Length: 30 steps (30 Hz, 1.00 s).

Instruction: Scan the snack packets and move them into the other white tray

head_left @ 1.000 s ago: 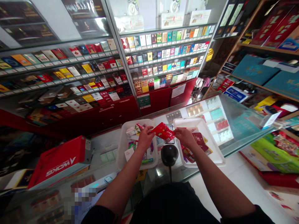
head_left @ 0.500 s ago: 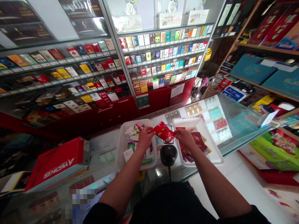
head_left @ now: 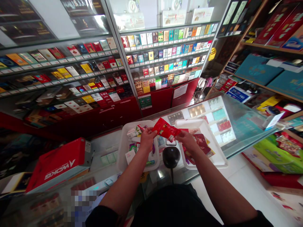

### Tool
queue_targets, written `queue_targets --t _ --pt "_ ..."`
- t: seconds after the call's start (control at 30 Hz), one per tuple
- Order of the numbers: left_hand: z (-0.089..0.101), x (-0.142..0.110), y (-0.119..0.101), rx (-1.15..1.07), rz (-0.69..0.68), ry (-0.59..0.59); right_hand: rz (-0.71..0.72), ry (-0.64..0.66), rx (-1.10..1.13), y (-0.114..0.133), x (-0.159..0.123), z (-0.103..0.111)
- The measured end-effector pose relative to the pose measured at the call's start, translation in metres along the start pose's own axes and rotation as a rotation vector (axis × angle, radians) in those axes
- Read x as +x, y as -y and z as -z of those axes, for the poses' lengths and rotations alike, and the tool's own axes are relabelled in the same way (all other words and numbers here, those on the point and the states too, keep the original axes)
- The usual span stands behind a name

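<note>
A shiny red snack packet [head_left: 166, 130] is stretched between my two hands, above the gap between two white plastic bins. My left hand [head_left: 148, 138] pinches its left end over the left bin [head_left: 121, 148], where small boxes and colourful packs lie. Its right end is gripped by my right hand [head_left: 187, 141], at the inner edge of the right bin [head_left: 221, 160], which holds several dark red packets [head_left: 201, 142]. Just below the packet stands a black rounded scanner-like device [head_left: 171, 157] with a cable. A phone-like object [head_left: 170, 142] is partly hidden behind the packet.
Both bins rest on a glass counter [head_left: 239, 126] with goods under it. A red shoebox-like box [head_left: 59, 165] sits at the left. Behind, shelves [head_left: 165, 47] carry rows of small packs. Large teal boxes [head_left: 255, 69] fill a rack on the right.
The red packet has turned slightly and its printed face shows broader and flatter. Both hands keep hold of its ends and have barely shifted.
</note>
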State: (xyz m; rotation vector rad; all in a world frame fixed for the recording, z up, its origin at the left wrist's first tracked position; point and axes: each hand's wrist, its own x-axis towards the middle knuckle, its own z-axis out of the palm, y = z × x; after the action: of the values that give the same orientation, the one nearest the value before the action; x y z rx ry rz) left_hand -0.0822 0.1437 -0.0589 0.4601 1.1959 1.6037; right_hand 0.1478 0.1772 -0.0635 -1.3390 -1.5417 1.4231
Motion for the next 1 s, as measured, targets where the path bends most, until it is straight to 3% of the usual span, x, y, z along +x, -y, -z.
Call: queue_targets --t 0.13,0.3,0.4,0.5,0.73,1.0 --pt "-0.001 0.0 0.003 -0.023 0.007 -0.011 0.009 -0.033 -0.039 0.004 0.0 -0.007" --pt "0.006 0.004 0.008 0.023 -0.024 -0.021 0.082 -0.079 -0.316 0.0 -0.001 -0.006" --pt "0.011 0.006 0.012 0.06 -0.042 0.012 0.143 -0.128 -0.455 -0.004 0.0 -0.004" --pt "0.016 0.007 0.013 0.147 -0.03 0.078 0.106 -0.184 -0.538 -0.009 0.0 -0.002" --pt "0.031 0.011 0.008 0.457 -0.087 0.182 0.159 -0.142 -0.521 -0.02 -0.005 -0.005" --pt "0.038 0.01 0.005 0.721 -0.184 0.181 0.257 -0.147 -0.57 -0.024 -0.008 -0.008"
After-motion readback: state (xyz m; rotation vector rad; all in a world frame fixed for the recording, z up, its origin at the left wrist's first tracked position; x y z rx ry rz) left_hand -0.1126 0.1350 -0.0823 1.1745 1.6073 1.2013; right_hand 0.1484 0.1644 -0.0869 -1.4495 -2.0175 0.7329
